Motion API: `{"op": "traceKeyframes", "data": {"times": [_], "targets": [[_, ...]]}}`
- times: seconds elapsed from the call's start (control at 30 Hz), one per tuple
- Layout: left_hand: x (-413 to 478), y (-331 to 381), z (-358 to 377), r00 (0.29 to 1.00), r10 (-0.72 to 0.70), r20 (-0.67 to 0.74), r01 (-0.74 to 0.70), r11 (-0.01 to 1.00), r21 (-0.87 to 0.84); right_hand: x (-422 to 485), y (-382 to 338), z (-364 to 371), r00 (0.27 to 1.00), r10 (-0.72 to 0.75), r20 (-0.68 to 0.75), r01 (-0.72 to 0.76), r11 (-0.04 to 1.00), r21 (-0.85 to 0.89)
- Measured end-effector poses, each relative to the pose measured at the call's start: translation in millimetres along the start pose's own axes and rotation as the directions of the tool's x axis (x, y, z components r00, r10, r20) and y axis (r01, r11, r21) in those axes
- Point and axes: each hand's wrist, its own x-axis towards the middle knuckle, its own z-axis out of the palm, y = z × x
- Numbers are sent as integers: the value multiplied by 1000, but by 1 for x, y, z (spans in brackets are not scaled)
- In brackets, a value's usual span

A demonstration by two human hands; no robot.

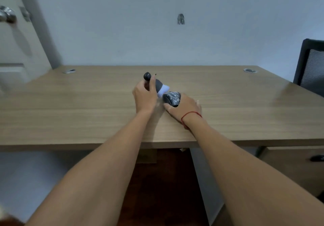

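Note:
A small dark brush with a round knob at its far end and white bristles is gripped in my left hand, bristles slanting down to the right. The bristles touch a black computer mouse on the wooden desk. My right hand holds the mouse from its near right side, thumb along its near edge; a red string circles that wrist. Both hands sit near the desk's middle.
Round cable grommets sit at the desk's far left and far right corners. A black mesh chair stands at the right edge. A door with a metal knob is at the left. A drawer unit stands under the desk's right side.

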Motion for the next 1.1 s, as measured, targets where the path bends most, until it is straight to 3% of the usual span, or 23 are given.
{"op": "traceKeyframes", "data": {"times": [0.2,0.33,0.47,0.57,0.73,0.9,1.0,1.1], "targets": [[-1,-6,4,988,111,103,-125,983,138,0,-3,-1,1000,-17,-6,17,997,-75],[-1,-10,4,990,87,108,-120,928,352,1,-2,2,1000,-1,-4,1,995,-102],[-5,-1,3,976,197,96,-214,949,229,3,-1,4,1000,0,-7,0,995,-98],[-7,-2,1,977,170,132,-189,970,151,3,-1,4,1000,-5,-10,4,994,-108],[-7,-4,2,987,98,126,-138,925,355,-1,0,3,1000,-14,-12,13,996,-93],[-12,5,0,987,158,41,-161,983,88,-2,-1,-1,1000,-10,-6,10,996,-94],[-11,3,0,990,89,114,-104,986,128,-3,-2,-1,1000,-11,2,11,995,-97],[-9,-3,1,991,58,118,-91,951,295,-3,-2,0,1000,-5,6,5,996,-86]]}}
